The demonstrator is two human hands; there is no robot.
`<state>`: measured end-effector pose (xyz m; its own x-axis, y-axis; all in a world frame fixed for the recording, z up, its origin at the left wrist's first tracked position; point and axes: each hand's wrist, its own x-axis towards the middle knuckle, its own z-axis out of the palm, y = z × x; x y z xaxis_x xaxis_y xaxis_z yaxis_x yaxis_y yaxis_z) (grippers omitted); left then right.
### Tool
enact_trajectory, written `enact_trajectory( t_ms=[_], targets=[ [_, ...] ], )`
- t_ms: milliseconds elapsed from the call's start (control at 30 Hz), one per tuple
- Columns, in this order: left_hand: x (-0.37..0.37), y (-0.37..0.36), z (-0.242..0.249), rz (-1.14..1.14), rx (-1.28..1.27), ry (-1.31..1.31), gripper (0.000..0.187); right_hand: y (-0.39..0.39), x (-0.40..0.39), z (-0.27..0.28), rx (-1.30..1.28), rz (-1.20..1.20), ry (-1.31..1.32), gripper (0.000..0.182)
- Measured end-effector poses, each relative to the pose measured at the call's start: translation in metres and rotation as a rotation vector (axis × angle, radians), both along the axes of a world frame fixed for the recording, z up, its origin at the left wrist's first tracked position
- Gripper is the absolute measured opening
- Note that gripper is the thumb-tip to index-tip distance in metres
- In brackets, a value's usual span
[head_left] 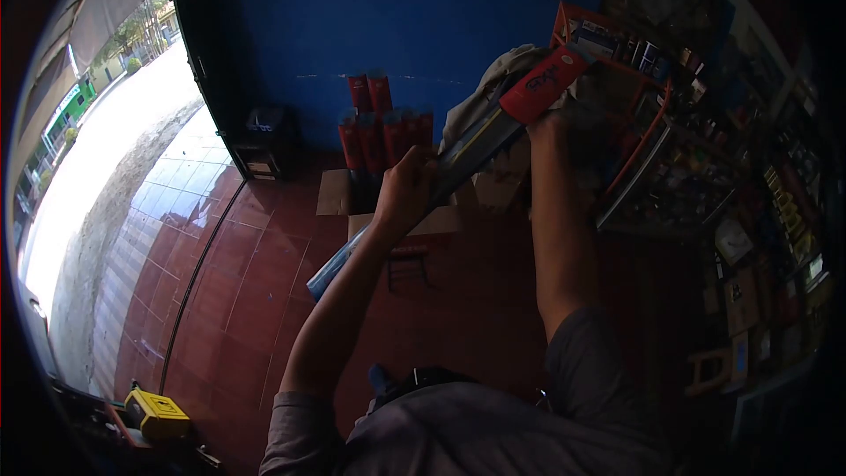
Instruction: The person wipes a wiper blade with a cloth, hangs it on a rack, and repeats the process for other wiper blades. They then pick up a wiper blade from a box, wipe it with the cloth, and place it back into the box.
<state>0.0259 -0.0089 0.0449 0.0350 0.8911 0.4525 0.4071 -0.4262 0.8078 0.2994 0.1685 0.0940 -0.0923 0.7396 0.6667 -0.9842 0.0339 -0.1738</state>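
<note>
A long, narrow pack (480,143) slants across the view, its upper end red with dark lettering and its body grey-blue and shiny. My left hand (407,187) is closed around its middle. Under the red end, my right hand (550,126) grips the pack, with most of its fingers hidden behind it. Beyond my left hand, several similar red-topped packs (379,137) stand upright in an open cardboard box (333,192). A pale cloth-like item (471,106) is behind the held pack.
An orange-framed rack (648,137) with small goods stands to the right, beside a glass case (674,181). A low dark stool (408,269) is on the red tiled floor (238,300). A yellow case (157,414) sits lower left. The doorway opens onto a bright street at left.
</note>
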Motion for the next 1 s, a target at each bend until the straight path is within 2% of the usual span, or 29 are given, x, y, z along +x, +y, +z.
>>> enact_trajectory(
  t_ms=[33,67,133,167,233,300,367,433,467,533,567,633,667,733,833,900,1000],
  targets=[
    [0.000,0.001,0.001,0.013,0.037,0.012,0.020,-0.020,-0.012,0.012,0.007,-0.229,-0.118,0.036],
    [0.002,0.000,0.003,0.011,0.035,0.012,0.020,-0.026,-0.021,0.018,0.005,-0.230,-0.118,0.036],
    [0.008,0.002,0.012,0.058,0.091,-0.030,0.020,-0.035,-0.036,0.022,-0.172,-0.437,-0.078,0.037],
    [0.012,0.008,0.013,0.055,0.089,-0.029,0.020,-0.041,-0.044,0.021,0.029,-0.377,-0.196,0.035],
    [0.020,0.025,0.015,0.086,0.248,-0.159,0.019,-0.079,-0.081,0.019,-0.107,-0.370,-0.276,0.037],
    [0.026,0.023,0.037,0.145,0.205,-0.150,0.021,-0.043,-0.098,-0.031,-0.200,-0.242,-0.280,0.041],
    [0.029,0.033,0.048,0.207,0.164,-0.144,0.023,-0.080,-0.133,-0.035,-0.248,-0.268,-0.284,0.041],
    [0.031,0.049,0.042,0.367,0.349,-0.160,0.028,-0.115,-0.160,-0.045,-0.302,-0.289,-0.291,0.041],
    [0.032,0.045,0.044,0.370,0.342,-0.158,0.028,-0.126,-0.169,-0.051,-0.373,-0.237,-0.295,0.039],
    [0.036,0.041,0.046,0.647,0.281,-0.029,0.037,-0.143,-0.176,-0.066,-0.444,-0.179,-0.298,0.037],
    [0.036,0.040,0.042,0.653,0.276,-0.028,0.037,-0.150,-0.177,-0.075,-0.469,-0.194,-0.349,0.037],
    [0.034,0.042,0.033,0.550,0.239,0.004,0.060,-0.158,-0.181,-0.096,-0.513,-0.224,-0.444,0.036],
    [0.032,0.040,0.031,0.555,0.237,0.009,0.060,-0.162,-0.183,-0.108,-0.534,-0.239,-0.490,0.035],
    [0.029,0.035,0.026,0.525,0.140,0.027,0.073,-0.172,-0.185,-0.133,-0.581,-0.268,-0.586,0.034],
    [0.017,0.048,0.030,0.490,0.167,-0.064,0.072,-0.187,-0.187,-0.156,-0.608,-0.302,-0.682,0.033],
    [0.009,0.050,0.040,0.528,0.160,-0.081,0.069,-0.206,-0.188,-0.177,-0.729,-0.223,-0.905,0.037],
    [0.001,0.058,0.038,0.588,0.184,-0.112,0.065,-0.238,-0.193,-0.213,-0.712,-0.132,-0.866,0.032]
  ],
)
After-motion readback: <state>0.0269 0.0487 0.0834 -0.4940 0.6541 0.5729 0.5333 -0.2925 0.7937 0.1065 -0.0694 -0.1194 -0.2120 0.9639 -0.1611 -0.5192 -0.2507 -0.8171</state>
